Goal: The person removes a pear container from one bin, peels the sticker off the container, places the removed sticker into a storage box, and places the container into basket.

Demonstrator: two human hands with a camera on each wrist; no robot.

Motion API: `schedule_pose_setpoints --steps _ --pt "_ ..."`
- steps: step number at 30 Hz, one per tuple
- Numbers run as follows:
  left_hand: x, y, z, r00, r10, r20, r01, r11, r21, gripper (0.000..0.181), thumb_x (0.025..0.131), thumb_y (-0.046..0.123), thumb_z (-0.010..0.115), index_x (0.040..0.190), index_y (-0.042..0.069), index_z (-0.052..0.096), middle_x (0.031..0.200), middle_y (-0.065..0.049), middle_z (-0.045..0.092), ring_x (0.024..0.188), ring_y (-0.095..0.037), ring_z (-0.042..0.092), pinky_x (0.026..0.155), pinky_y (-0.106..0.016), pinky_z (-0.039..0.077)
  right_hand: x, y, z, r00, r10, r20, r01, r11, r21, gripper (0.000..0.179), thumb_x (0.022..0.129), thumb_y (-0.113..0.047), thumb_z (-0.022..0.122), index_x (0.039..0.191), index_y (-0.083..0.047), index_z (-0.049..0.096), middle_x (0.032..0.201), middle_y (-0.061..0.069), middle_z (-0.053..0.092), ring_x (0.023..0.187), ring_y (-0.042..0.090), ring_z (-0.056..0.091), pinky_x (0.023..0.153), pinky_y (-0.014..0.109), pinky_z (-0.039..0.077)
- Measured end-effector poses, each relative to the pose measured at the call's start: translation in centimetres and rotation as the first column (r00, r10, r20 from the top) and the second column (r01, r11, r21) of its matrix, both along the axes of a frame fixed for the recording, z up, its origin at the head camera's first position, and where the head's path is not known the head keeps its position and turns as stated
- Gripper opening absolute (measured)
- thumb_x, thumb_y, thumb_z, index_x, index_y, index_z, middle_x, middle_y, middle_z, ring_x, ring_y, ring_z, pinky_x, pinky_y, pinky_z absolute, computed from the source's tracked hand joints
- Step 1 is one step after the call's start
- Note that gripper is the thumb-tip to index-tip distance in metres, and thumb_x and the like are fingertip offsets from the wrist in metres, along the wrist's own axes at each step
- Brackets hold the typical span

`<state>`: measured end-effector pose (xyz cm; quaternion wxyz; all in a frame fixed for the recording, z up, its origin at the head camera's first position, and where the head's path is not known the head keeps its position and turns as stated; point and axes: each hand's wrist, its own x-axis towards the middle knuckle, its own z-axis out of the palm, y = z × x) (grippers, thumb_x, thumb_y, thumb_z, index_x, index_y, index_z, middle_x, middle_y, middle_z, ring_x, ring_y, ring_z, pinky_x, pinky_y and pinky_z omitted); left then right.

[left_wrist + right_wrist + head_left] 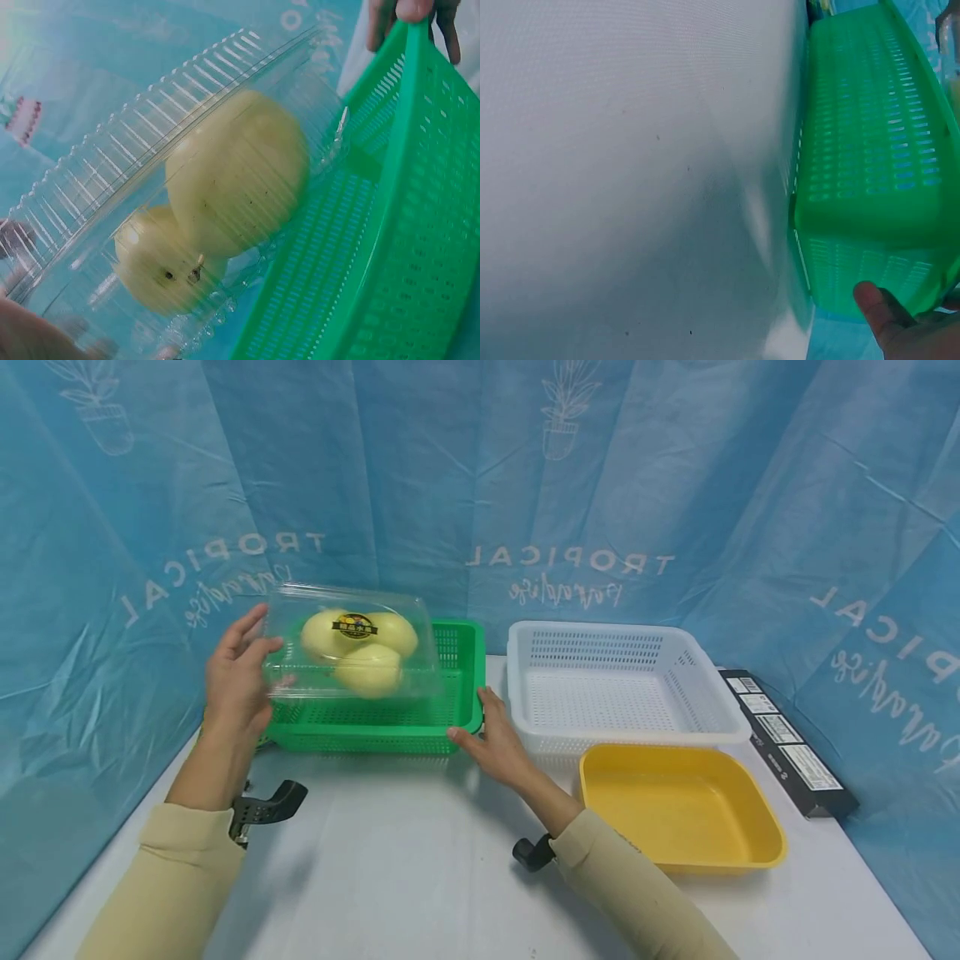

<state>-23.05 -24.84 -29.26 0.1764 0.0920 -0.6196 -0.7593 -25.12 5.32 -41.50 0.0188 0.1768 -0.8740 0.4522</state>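
My left hand [238, 672] grips the left end of a clear plastic fruit box [431, 656]. Through its lid, which bears a dark label [354, 626], I see three pale yellow-green round fruits [369, 671]. The box is held tilted above the green basket [363, 739]; in the left wrist view, a fruit [240, 172] shows through the ribbed plastic beside the basket's rim. At the basket's near right corner, my right hand [498, 743] holds the rim. The right wrist view shows its thumb [870, 296] against the outer wall, the other fingers partly hidden.
Right of the green basket stands a white basket [536, 714], with a yellow tray [588, 777] in front of it. A long black box [787, 739] with white labels lies at the far right. Blue printed curtains [480, 468] hang behind and along both sides of the white table [360, 860].
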Motion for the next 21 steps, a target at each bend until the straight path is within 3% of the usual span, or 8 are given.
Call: schedule_pose_setpoints --steps 1,7,10,21 --pt "0.2 0.0 0.1 1.000 0.002 -0.006 -0.002 1.000 0.019 0.048 0.094 0.015 0.055 0.137 0.034 0.047 0.154 0.012 0.026 0.145 -0.019 0.016 0.108 -0.065 0.025 0.0 0.0 0.0 1.000 0.000 0.004 0.000 1.000 -0.005 0.087 0.089 -0.047 0.059 0.151 -0.005 0.014 0.158 0.016 0.013 0.144 0.033 0.022 0.112 0.051 0.030" --pt "1.7 -0.2 0.6 1.000 -0.006 -0.023 0.009 0.993 0.121 0.048 0.094 0.012 0.055 0.138 0.031 0.047 0.154 0.013 0.025 0.146 -0.018 0.007 0.110 -0.067 0.016 -0.2 0.1 -0.1 1.000 0.014 0.020 -0.013 0.999 -0.043 0.086 0.089 -0.040 0.062 0.151 -0.005 0.014 0.157 0.016 0.013 0.135 0.033 0.037 0.101 0.047 0.044" --pt "2.5 -0.2 0.8 0.999 -0.026 -0.033 0.031 0.989 0.148 0.050 0.094 0.011 0.054 0.139 0.030 0.046 0.156 0.012 0.020 0.147 -0.015 0.002 0.111 -0.068 0.005 -0.3 0.2 0.0 0.999 0.025 0.036 -0.022 0.998 -0.066 0.085 0.089 -0.039 0.062 0.151 -0.006 0.013 0.157 0.017 0.013 0.131 0.034 0.042 0.097 0.045 0.047" --pt "5.7 0.4 0.3 0.992 -0.102 -0.071 0.111 0.985 0.135 0.050 0.097 0.014 0.051 0.143 0.031 0.039 0.158 0.011 0.012 0.148 -0.018 0.001 0.108 -0.071 0.009 -0.1 0.4 0.1 0.994 0.050 0.097 -0.037 0.991 -0.131 0.087 0.089 -0.038 0.063 0.151 -0.007 0.012 0.157 0.014 0.014 0.127 0.039 0.047 0.093 0.043 0.051"
